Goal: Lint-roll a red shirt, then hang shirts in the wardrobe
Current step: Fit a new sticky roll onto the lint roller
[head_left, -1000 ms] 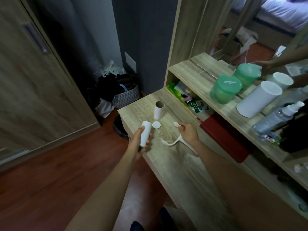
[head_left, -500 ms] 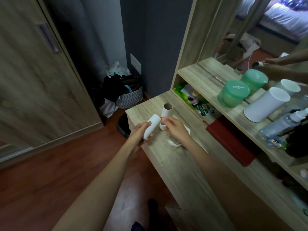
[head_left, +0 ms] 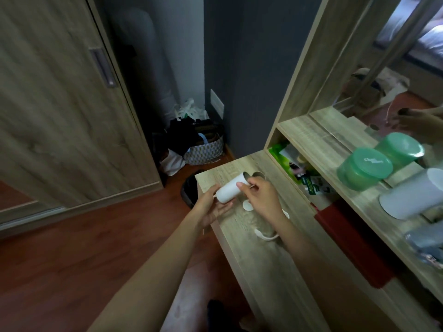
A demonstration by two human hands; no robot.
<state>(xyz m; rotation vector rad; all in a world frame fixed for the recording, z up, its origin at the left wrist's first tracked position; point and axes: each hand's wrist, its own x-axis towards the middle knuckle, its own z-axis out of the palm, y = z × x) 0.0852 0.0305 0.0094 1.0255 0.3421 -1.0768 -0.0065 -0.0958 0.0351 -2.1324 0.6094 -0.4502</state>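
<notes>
A white lint roll (head_left: 229, 191) lies tilted in my left hand (head_left: 211, 207), which cups it from below over the front corner of the wooden dresser top (head_left: 271, 267). My right hand (head_left: 263, 200) pinches the roll's open upper end. The white lint roller handle (head_left: 265, 235) lies on the dresser top under my right wrist, partly hidden. A small white cap disc (head_left: 247, 206) rests beside it. An empty cardboard tube (head_left: 259, 174) stands just behind the roll. The wardrobe door (head_left: 60, 111) is shut at the left. No shirt is clearly in view.
Green lidded jars (head_left: 364, 167) and a white cylinder (head_left: 407, 195) stand on the upper shelf before a mirror (head_left: 395, 56). A flat red object (head_left: 354, 243) sits under that shelf. A patterned basket (head_left: 203, 149) with bags and a dark bin (head_left: 189, 190) stand on the floor.
My right hand has left the roller handle on the dresser and come to the roll's open end. The left hand has tipped the roll over. The view has moved closer.
</notes>
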